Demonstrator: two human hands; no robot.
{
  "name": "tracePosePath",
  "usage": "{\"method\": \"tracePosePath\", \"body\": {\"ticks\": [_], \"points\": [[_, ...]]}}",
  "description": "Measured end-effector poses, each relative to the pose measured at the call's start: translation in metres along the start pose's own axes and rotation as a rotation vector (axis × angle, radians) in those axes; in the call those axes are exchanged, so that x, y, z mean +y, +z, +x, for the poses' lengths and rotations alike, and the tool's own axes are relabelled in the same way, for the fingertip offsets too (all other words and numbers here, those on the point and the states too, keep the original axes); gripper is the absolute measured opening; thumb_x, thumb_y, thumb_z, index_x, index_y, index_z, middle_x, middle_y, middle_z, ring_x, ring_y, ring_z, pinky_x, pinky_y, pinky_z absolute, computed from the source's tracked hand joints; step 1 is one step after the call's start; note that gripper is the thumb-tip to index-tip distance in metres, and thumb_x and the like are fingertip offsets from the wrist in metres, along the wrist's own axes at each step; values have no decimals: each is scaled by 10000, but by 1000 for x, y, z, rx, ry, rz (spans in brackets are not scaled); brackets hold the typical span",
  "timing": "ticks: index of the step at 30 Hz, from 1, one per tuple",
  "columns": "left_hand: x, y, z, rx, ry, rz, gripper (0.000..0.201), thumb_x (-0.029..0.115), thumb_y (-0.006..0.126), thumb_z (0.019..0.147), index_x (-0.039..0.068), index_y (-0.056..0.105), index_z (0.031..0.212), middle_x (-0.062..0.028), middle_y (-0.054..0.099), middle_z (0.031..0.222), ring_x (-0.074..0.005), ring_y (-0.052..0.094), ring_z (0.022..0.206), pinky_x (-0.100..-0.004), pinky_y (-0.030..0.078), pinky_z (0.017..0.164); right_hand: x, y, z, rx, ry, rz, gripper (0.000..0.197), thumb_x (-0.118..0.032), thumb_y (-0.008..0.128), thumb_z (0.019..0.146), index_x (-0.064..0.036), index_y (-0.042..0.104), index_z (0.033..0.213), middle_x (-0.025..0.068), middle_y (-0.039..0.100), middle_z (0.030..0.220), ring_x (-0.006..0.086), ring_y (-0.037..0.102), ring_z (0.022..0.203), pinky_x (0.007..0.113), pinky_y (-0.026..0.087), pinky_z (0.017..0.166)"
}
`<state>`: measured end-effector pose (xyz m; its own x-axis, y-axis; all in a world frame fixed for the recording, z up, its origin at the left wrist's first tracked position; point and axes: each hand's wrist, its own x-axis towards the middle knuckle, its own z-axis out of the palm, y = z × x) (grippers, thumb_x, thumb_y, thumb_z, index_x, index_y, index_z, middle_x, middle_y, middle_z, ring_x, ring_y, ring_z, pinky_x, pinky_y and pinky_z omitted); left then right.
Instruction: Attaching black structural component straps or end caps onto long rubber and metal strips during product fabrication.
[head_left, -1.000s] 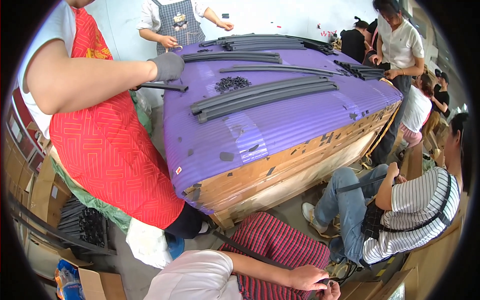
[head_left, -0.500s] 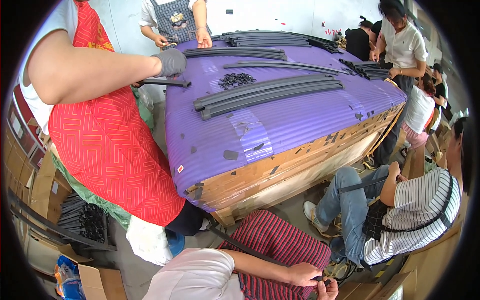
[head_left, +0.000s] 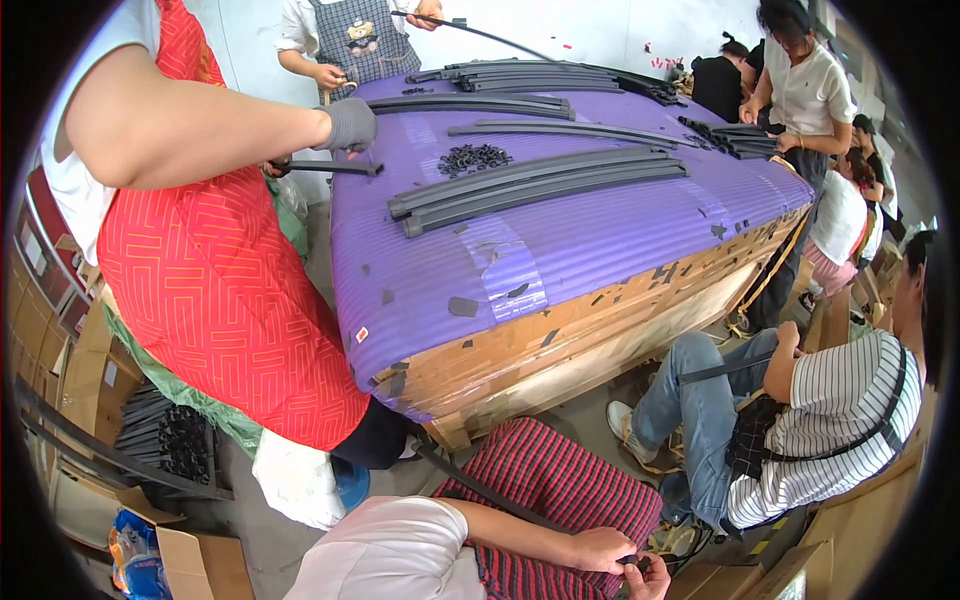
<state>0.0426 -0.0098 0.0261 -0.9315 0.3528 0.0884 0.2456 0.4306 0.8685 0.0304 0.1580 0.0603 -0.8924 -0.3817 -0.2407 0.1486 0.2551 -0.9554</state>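
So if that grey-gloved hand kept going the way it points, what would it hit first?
The gloved hand would probably meet the purple table top, then the small black pieces; depth unclear.

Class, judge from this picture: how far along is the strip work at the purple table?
Done: long black strips lie stacked on the purple table. In hand: left hand and right hand work one end of a black strip. Left: bundled strips on the floor look untouched.

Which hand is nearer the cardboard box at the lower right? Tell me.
Right. The right hand, at the lower edge, lies just left of the cardboard box; the left hand, gripping the black strip, sits farther left.
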Motion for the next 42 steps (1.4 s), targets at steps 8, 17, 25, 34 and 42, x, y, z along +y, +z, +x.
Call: {"method": "tracePosePath", "body": {"ticks": [8, 17, 25, 34, 42], "points": [[5, -5, 4, -40, -66, -21, 322, 233, 620, 667, -41, 551, 821, -195, 574, 716, -354, 568, 726, -441, 433, 650, 1, -2, 3, -4, -6, 45, 220, -62, 623, 771, 1, 562, 973, 26, 552, 745, 62, 455, 535, 189, 369, 477], [2, -5, 5, 13, -5, 6, 280, 237, 622, 708, -17, 532, 784, -153, 563, 696, -321, 569, 668, -414, 436, 604, -7, -1, 6, -34, -123, -36, 210, -42, 604, 784, 11, 551, 980, 56, 576, 838, 106, 528, 695, 211, 433, 610], [-25, -42, -35, -163, -138, 78, 360, 386, 555, 779, 28, 539, 822, -133, 562, 717, -299, 560, 714, -415, 423, 621, 14, -9, 13, -5, -25, 97, 235, -23, 599, 781, 15, 544, 1007, 45, 568, 828, 101, 515, 651, 210, 422, 590], [-33, -49, -49, -151, -98, 4, 391, 422, 508, 805, 33, 539, 827, -152, 548, 658, -326, 548, 668, -436, 405, 610, -17, -10, 15, -117, -159, -171, 259, -48, 621, 771, 15, 545, 1011, 36, 563, 785, 93, 503, 640, 203, 410, 574], [-19, -67, -52, -216, -82, -98, 428, 445, 508, 818, 40, 568, 945, -123, 557, 672, -277, 549, 631, -374, 409, 577, -24, -12, 18, -145, -210, -27, 299, 9, 669, 700, -4, 562, 980, 63, 584, 859, 95, 531, 698, 221, 437, 596]]}}
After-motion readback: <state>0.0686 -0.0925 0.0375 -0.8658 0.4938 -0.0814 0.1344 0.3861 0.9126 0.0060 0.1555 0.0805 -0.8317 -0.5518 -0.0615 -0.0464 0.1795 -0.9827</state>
